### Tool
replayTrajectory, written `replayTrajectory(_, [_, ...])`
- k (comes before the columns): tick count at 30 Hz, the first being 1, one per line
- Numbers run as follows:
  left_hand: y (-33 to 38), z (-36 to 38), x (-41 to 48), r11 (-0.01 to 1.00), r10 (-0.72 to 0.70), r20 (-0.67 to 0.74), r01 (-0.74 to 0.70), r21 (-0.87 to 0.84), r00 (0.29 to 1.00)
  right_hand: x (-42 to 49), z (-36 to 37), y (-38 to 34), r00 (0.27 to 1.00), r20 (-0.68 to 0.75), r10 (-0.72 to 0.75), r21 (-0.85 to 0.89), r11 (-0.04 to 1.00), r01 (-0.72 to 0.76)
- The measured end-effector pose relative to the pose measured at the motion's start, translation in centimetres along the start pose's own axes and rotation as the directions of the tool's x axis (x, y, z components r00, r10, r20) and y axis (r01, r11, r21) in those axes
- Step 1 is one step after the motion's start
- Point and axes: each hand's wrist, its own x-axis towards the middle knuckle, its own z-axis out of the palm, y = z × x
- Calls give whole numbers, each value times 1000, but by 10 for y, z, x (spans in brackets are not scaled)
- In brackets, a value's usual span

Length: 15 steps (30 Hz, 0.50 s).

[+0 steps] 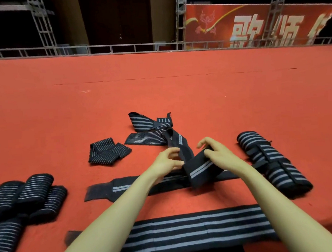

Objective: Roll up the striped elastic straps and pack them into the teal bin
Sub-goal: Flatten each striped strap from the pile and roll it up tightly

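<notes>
Both hands work on one black strap with grey stripes (201,167) just above the red surface. My right hand (216,151) grips the partly rolled end from the right. My left hand (168,159) pinches the same strap at its left edge, where the loose tail (179,142) runs away toward a tangled pile (149,127). Rolled straps lie at the left (27,194) and at the right (273,161). A flat strap (199,230) lies across the near edge. No teal bin is in view.
A folded strap (107,152) sits left of centre and another flat strap (114,189) lies under my forearms. The red felt table (178,89) stretches far ahead to a metal truss rail (115,48) and a red banner (252,27).
</notes>
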Motion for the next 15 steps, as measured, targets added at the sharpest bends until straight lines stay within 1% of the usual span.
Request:
replayTrajectory(2, [-3, 0, 0, 994, 21, 2, -21, 108, 1000, 9, 3, 5, 984, -150, 94, -122, 986, -113])
replayTrajectory(3, [-6, 0, 0, 987, 9, 6, -10, 161, 1000, 14, 5, 8, 975, -196, 101, -216, 966, -144])
replayTrajectory(5, [-10, -1, 1, 967, -19, -3, 19, 255, 1000, 25, 12, 11, 967, -239, 85, -421, 888, -183])
replayTrajectory(6, [-11, -3, 2, 959, -7, -38, 18, 282, 999, 31, 17, 10, 965, -251, 75, -494, 847, -195])
replayTrajectory(7, [-13, -5, 5, 957, 17, -103, 13, 289, 995, 37, 22, 9, 964, -256, 66, -535, 821, -198])
replayTrajectory(9, [-13, -13, 11, 966, 73, -268, -1, 257, 961, 50, 35, 5, 965, -259, 28, -570, 803, -176])
replayTrajectory(10, [-14, -18, 16, 974, 78, -330, -2, 226, 941, 57, 42, 5, 968, -251, 17, -569, 806, -161])
replayTrajectory(11, [-14, -22, 20, 980, 69, -362, 6, 200, 930, 63, 49, 4, 971, -236, 20, -553, 819, -151])
replayTrajectory(13, [-15, -29, 29, 980, 38, -358, 35, 195, 933, 73, 64, 7, 977, -206, 59, -462, 874, -150])
replayTrajectory(15, [-16, -33, 40, 974, 16, -333, 60, 217, 943, 79, 77, 12, 971, -225, 79, -347, 925, -156])
